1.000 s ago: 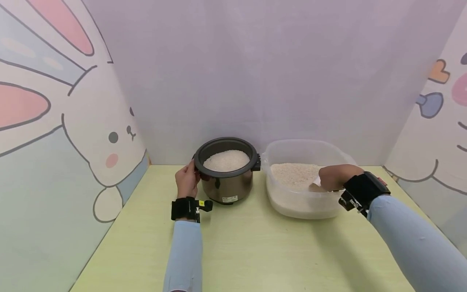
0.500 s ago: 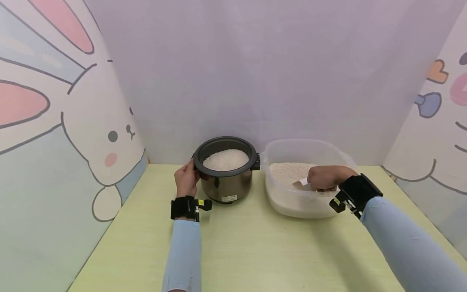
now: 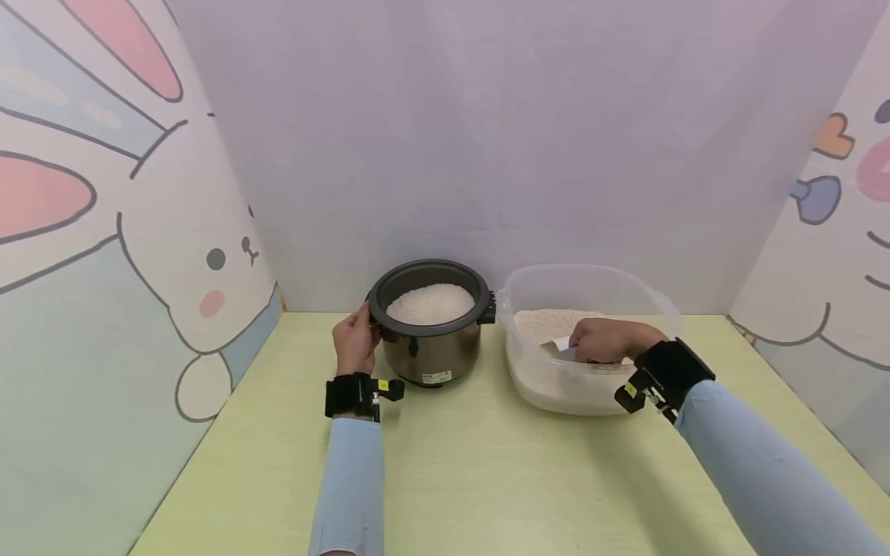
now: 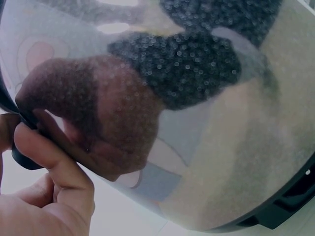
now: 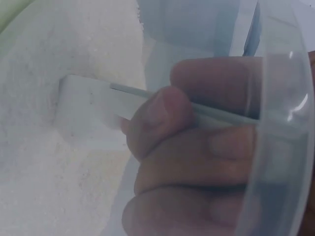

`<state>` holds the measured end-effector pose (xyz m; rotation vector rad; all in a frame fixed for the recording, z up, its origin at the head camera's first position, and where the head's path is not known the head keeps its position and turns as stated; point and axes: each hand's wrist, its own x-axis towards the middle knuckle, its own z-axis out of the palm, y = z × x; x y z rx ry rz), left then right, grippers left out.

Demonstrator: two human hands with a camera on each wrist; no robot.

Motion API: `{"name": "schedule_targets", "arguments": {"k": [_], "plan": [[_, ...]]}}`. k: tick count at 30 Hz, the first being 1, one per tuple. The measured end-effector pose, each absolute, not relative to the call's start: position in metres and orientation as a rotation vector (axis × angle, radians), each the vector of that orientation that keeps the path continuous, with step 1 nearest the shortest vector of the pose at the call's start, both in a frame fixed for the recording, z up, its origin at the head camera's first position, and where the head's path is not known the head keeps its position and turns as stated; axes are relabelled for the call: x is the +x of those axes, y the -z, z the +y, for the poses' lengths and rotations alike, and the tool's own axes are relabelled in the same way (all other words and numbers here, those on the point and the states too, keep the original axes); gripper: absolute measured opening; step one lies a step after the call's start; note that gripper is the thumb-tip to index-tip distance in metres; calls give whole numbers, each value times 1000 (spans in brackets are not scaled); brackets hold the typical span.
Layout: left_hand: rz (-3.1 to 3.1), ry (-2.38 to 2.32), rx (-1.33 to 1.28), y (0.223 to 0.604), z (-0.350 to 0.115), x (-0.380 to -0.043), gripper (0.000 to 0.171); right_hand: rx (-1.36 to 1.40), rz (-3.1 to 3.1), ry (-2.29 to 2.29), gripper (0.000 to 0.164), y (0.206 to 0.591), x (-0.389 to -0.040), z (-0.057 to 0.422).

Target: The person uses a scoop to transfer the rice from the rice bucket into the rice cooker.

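Note:
My left hand (image 3: 354, 340) grips the left handle of a dark, shiny rice cooker (image 3: 431, 351), which stands lidless and holds a mound of white rice (image 3: 431, 304). In the left wrist view, curled fingers (image 4: 69, 182) pinch the black handle (image 4: 25, 157) beside the glossy body. To the right, my right hand (image 3: 601, 340) reaches into a clear plastic bin (image 3: 549, 386) of rice. Its fingers curl round a white scoop (image 3: 558, 344). Through the bin's wall, the right wrist view shows the scoop (image 5: 88, 110) against the rice; the hand hides part of it.
Both vessels stand side by side at the back of a pale yellow-green table (image 3: 473, 479), near a lilac backdrop (image 3: 445, 154). Panels with cartoon figures (image 3: 188, 278) flank the table. The cooker's right handle (image 3: 489, 309) almost meets the bin's left rim.
My right hand has moved left inside the bin with the scoop, first quickly, then a little more. The left hand and the rice cooker have stayed in place.

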<state>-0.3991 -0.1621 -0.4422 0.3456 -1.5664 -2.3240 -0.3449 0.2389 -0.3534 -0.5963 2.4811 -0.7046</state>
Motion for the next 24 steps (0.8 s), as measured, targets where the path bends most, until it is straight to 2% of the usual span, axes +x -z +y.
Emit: {"name": "schedule_targets", "arguments": {"k": [12,24], "plan": [[-1574,2327,350,439,-161,-398,29,-563,2512,884,15,366,-346,230],[-1578,2317,332,438,-160,-395,29,-472,2416,1147,26,373,-344,237]]}}
